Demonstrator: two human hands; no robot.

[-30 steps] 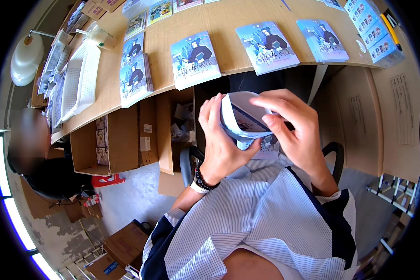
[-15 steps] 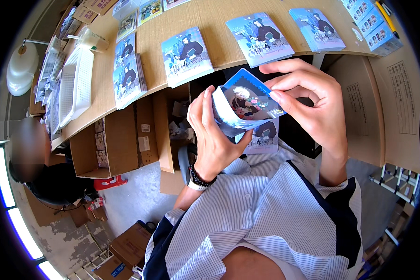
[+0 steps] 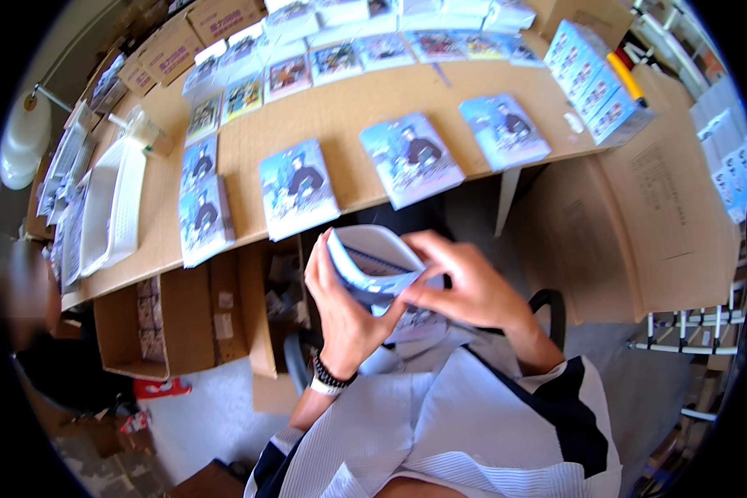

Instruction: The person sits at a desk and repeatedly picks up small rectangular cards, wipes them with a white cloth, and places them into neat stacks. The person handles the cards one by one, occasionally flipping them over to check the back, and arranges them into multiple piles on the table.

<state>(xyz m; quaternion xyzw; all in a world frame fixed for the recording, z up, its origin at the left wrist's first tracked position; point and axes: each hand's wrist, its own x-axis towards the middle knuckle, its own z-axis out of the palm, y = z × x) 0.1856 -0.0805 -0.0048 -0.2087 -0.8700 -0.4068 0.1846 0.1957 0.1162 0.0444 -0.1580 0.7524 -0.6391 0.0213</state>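
Note:
A blue paper pouch (image 3: pixel 372 280) with a white inside is squeezed so that its mouth gapes into a rounded opening. My left hand (image 3: pixel 340 314) wraps its left side, thumb in front and fingers behind. The fingers of my right hand (image 3: pixel 466 284) close on the right edge of the pouch's mouth. A dark, blue-edged card (image 3: pixel 378 264) shows low inside it, mostly hidden by the wall. Below my hands, another printed packet (image 3: pixel 419 324) lies on my lap.
Stacks of blue printed packets (image 3: pixel 300 189) line the table's near edge. Rows of cards (image 3: pixel 336 60) stand further back. White basket (image 3: pixel 112 212) and drink cup (image 3: pixel 145 133) are left; a display box (image 3: pixel 596 87) is right. Cartons (image 3: pixel 174 319) sit beneath the table. A person (image 3: pixel 66 365) is at the left.
The card has gone down from my right fingers into the pouch. My right hand has moved to the pouch's rim. The view has tilted up, showing more of the table.

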